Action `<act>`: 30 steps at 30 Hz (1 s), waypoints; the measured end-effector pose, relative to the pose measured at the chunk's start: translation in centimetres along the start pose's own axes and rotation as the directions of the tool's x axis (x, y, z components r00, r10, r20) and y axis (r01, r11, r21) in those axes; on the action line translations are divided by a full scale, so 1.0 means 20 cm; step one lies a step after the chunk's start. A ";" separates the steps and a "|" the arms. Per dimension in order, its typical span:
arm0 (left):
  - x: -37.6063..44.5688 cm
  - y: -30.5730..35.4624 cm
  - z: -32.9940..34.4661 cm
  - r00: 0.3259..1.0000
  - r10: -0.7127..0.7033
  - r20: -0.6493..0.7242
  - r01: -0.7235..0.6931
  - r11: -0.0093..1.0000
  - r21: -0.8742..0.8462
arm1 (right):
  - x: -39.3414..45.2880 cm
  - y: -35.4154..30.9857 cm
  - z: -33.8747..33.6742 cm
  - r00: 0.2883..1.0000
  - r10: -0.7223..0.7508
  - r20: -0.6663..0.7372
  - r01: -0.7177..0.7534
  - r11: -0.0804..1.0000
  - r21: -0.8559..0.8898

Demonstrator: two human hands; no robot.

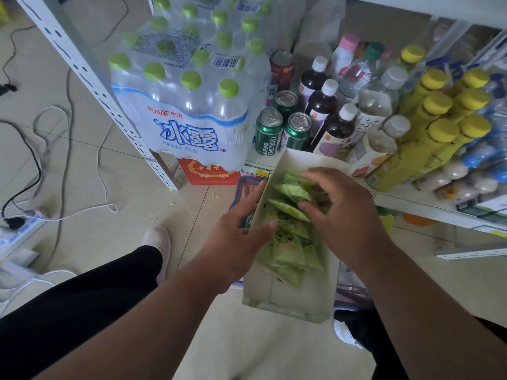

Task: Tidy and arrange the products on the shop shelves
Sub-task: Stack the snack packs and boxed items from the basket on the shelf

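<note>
Green sachets lie stacked in a row inside a pale open-topped cardboard box, which is held in the air in front of the lower shelf, tilted so that its far end rises towards the drinks. The left hand supports the box from the near-left side, its fingers straight along the outer wall and the thumb hooked over the rim onto a sachet; the right hand reaches in from above, fingers curled and spread, their tips pressing down among the sachets just beyond the left thumb. Whether any one sachet is actually pinched I cannot tell. The main risk, as I judge it, is that the box rests on little more than one flat hand: a hard push from the right fingertips could tip it off that hand and spill the sachets onto the floor, where loose cables and crumbs lie. Just past the fingertips, the box's far edge sits close to the green beer cans and the dark bottles with white caps; sliding the box forward carelessly could knock these over, and they in turn stand close to the yellow-capped bottles. To the left of the fingers, the shrink-wrapped pack of water bottles looks heavy and stable, unlikely to shift. Thin sachets may also crease or slip out of order if raked too fast.
</note>
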State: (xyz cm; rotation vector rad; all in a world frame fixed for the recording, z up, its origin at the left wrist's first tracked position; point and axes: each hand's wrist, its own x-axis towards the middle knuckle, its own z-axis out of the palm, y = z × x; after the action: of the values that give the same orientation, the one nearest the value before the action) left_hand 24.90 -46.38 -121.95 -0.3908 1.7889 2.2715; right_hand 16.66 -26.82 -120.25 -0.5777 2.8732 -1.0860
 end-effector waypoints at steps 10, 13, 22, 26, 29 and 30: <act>0.05 -0.01 -0.06 0.981 0.019 -0.194 -0.029 0.998 -0.048 | -0.02 -0.07 -0.07 0.991 -0.112 0.068 0.117 0.991 -0.064; 0.06 -0.01 -0.07 0.968 -0.002 -0.251 -0.029 0.993 -0.118 | -0.06 -0.07 -0.02 0.974 -0.156 0.167 0.188 0.962 -0.197; 0.05 -0.01 -0.06 0.974 0.009 -0.225 -0.047 0.985 -0.165 | -0.09 -0.11 0.06 0.979 -0.136 0.152 0.184 0.909 -0.374; 0.05 -0.01 -0.06 0.981 0.008 -0.196 -0.034 0.991 -0.128 | -0.07 -0.12 0.04 0.993 -0.090 0.079 0.112 0.931 -0.347; 0.05 0.00 -0.05 0.982 -0.001 -0.189 -0.025 0.990 -0.137 | -0.05 -0.14 0.00 0.993 -0.103 -0.062 0.093 0.985 -0.143; 0.05 0.00 -0.05 0.981 -0.009 -0.192 -0.020 0.989 -0.149 | -0.04 -0.15 -0.02 0.991 -0.069 -0.114 0.066 0.997 -0.033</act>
State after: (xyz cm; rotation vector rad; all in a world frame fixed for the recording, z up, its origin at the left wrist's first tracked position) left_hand 24.07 -47.41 -122.46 -0.6545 1.7090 2.4552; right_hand 18.40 -28.29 -118.15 -0.6389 2.9934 -1.1234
